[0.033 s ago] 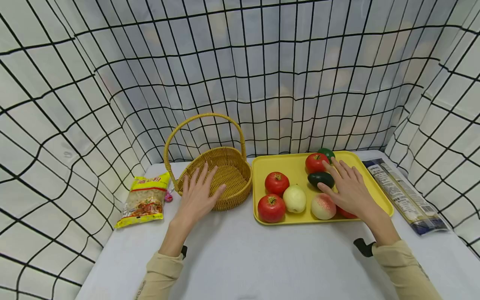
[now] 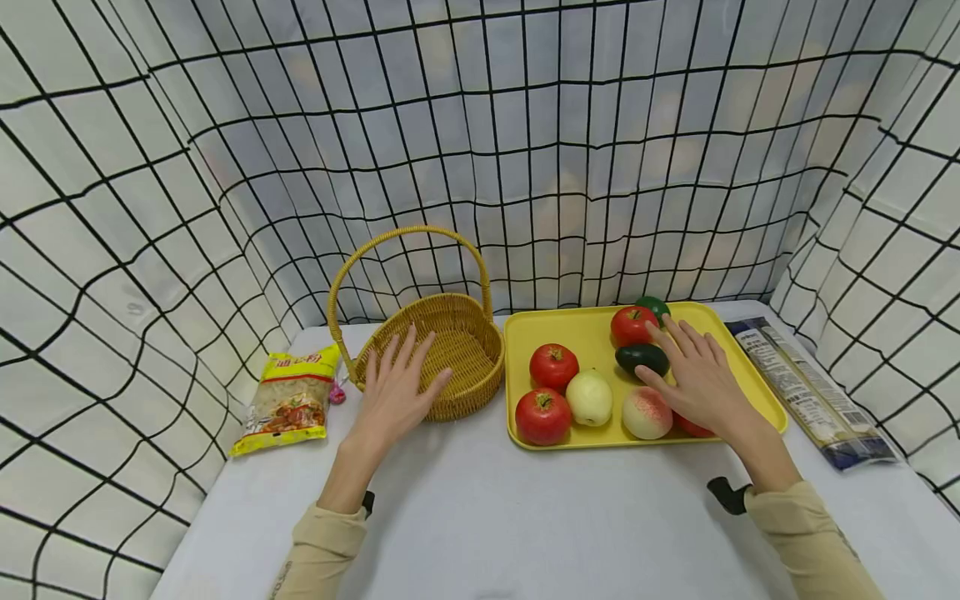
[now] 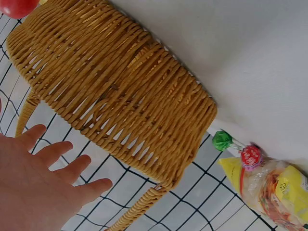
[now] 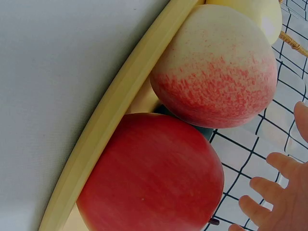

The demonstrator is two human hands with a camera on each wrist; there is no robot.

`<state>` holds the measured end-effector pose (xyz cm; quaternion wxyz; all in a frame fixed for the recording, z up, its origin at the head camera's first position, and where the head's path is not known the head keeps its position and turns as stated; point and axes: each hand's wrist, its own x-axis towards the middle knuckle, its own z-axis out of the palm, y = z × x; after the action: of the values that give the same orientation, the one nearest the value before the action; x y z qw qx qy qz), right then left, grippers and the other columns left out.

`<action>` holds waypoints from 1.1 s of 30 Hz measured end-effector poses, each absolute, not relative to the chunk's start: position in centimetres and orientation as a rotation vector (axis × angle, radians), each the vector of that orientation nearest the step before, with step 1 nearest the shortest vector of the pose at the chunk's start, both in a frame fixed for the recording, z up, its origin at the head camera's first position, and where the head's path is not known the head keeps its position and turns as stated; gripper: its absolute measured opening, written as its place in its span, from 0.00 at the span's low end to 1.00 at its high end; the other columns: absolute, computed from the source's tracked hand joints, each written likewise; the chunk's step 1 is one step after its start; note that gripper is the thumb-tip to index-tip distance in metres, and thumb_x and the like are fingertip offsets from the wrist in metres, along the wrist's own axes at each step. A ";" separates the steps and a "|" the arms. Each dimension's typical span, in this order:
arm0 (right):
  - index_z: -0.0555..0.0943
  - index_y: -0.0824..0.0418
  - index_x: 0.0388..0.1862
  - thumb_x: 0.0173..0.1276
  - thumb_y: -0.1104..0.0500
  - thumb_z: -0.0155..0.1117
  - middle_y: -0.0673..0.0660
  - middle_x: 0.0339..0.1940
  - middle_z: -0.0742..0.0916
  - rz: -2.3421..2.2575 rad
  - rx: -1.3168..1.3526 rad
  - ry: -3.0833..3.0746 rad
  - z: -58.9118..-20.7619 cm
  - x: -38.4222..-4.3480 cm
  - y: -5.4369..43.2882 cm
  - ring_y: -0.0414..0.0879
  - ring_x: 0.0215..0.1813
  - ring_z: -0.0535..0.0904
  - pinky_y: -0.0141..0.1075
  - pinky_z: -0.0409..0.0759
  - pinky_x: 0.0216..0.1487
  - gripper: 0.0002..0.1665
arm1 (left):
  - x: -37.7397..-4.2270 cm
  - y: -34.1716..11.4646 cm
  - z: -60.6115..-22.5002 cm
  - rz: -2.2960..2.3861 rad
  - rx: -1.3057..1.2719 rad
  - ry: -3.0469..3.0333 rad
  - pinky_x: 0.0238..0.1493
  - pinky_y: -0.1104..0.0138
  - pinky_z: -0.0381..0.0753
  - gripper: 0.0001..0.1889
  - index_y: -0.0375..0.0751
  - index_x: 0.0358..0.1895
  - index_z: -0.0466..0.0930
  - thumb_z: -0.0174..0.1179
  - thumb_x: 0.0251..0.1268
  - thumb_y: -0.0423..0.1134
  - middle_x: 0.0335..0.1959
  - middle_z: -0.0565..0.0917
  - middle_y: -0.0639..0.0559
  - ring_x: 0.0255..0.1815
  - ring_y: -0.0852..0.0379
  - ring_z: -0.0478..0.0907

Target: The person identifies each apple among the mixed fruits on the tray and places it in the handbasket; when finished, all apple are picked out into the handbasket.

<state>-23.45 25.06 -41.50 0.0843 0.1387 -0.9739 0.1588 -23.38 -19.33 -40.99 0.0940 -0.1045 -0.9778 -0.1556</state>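
Observation:
My left hand (image 2: 393,396) is held with fingers spread, overlapping the near left rim of a wicker basket (image 2: 468,385) in the head view. It grips nothing; in the left wrist view its fingers stand apart beside the basket's woven side (image 3: 115,91). My right hand (image 2: 701,383), fingers spread as well, hovers over the right part of a yellow tray (image 2: 600,321). Nearest to it are a dark green oval item (image 2: 641,359), a peach (image 2: 647,414) and a red fruit (image 4: 154,178) that it partly hides in the head view. Nothing is in its grasp.
More red fruits (image 2: 553,367), a pale pear (image 2: 589,397) and a green item (image 2: 652,308) lie on the tray. Left of the basket are a yellow food bag (image 2: 292,396) and wrapped lollipops (image 3: 250,157). A long packet (image 2: 810,387) lies at right. Black netting (image 2: 558,154) surrounds the table.

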 end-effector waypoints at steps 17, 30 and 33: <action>0.55 0.59 0.84 0.76 0.32 0.51 0.68 0.85 0.55 0.497 0.386 -2.931 -41.2 -23.2 25.3 0.72 0.83 0.48 0.71 0.43 0.80 0.49 | -22.1 -20.4 -36.9 -0.546 -0.301 -2.589 0.83 0.36 0.46 0.34 0.50 0.82 0.58 0.51 0.79 0.56 0.84 0.57 0.42 0.83 0.37 0.55; 0.59 0.63 0.82 0.76 0.36 0.57 0.75 0.82 0.58 0.570 0.347 -3.040 -42.9 -22.6 27.0 0.77 0.78 0.53 0.76 0.52 0.73 0.48 | -22.8 -25.0 -36.4 -0.934 0.102 -2.278 0.72 0.36 0.67 0.31 0.49 0.81 0.58 0.49 0.80 0.50 0.80 0.60 0.40 0.80 0.37 0.58; 0.59 0.65 0.81 0.77 0.35 0.54 0.77 0.81 0.59 0.612 0.325 -3.082 -43.3 -22.4 27.4 0.80 0.77 0.54 0.78 0.54 0.70 0.47 | -23.0 -25.2 -36.9 -1.022 0.128 -2.376 0.77 0.35 0.61 0.36 0.55 0.85 0.45 0.46 0.80 0.55 0.85 0.52 0.42 0.84 0.37 0.53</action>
<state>-22.37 27.40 -43.28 -0.0088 0.1029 -0.9756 0.1937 -23.04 -25.19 -36.93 0.2727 0.0474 -0.8828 -0.3796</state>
